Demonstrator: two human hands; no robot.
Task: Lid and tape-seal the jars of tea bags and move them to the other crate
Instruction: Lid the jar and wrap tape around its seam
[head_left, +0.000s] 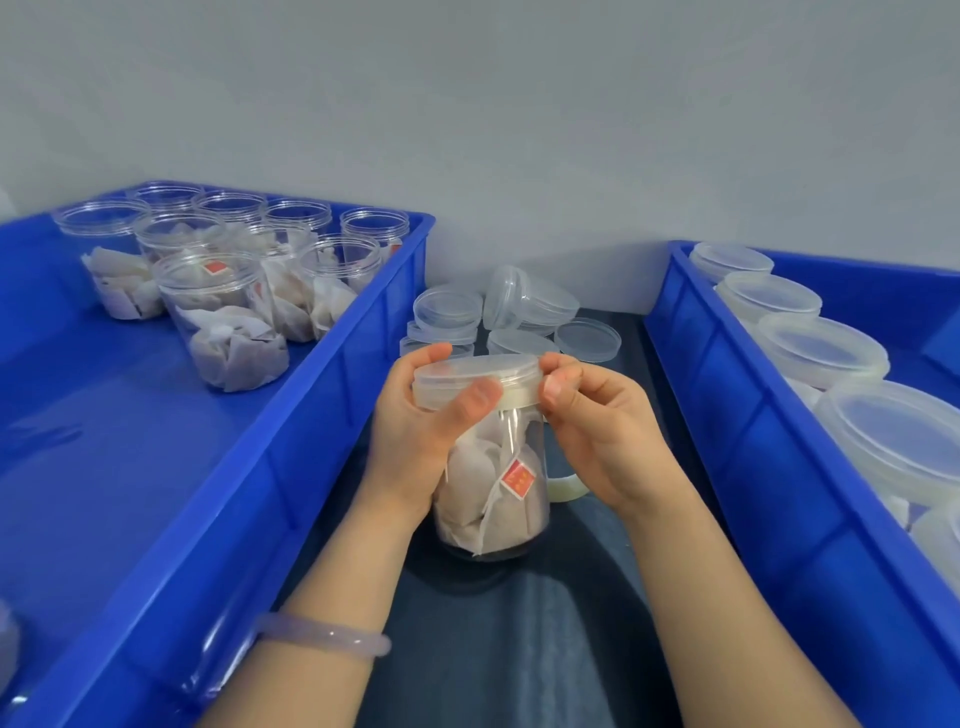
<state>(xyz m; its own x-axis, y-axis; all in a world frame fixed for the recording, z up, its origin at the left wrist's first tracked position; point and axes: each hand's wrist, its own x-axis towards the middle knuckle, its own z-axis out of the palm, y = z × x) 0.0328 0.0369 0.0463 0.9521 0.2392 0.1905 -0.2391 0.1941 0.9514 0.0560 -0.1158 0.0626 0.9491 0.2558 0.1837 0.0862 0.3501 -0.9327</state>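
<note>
This looks like a small packing workroom: two blue plastic crates sit on a dark counter against a bare grey wall, batches of identical tea-bag jars inside, spare lids heaped between.

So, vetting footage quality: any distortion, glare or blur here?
Head view: wide-angle bowing bends the left blue plastic crate and the right crate; even light, mild sheen on the left floor; clear plastic jar, left hand and right hand slightly soft.

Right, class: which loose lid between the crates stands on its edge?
The lid at the back, in the middle, tipped up on its rim; the rest lie roughly flat.
</note>
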